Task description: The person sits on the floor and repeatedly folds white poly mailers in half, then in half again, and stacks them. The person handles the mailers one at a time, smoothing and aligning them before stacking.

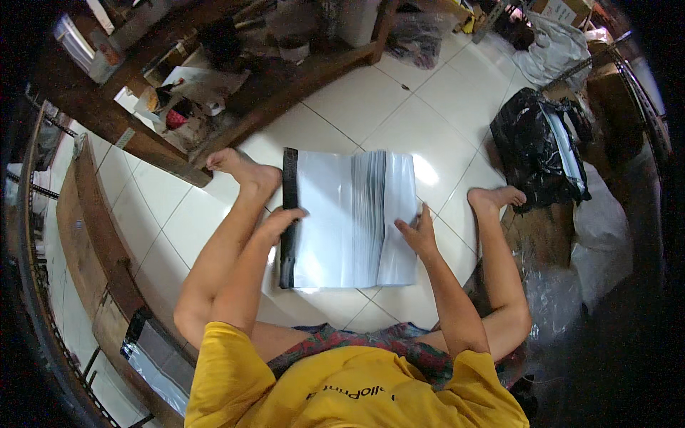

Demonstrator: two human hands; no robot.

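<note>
— Yellow shirt fills the bottom of the frame, worn by a person seated on the white tiled floor with bare legs spread to either side. What lies between them?

— A stack of grey-white plastic mailing bags, flat on the tiles, its black sealing strip running down the left edge. The bags at the right side are fanned, their edges showing as fine lines.

— And the hands?

— They are well apart. The left hand rests on the black strip, fingers curled over it; whether it grips or merely presses cannot be told. The right hand lies spread and flat on the fanned right edge of the stack, closed on nothing.

— What surrounds the person?

— The left foot touches the base of a dark wooden shelf unit crowded with papers and containers. The right foot sits just beside a black plastic sack holding more bags. Clear plastic wrapping lies by the right knee, and a white cloth bundle sits on the floor at the upper right.
</note>
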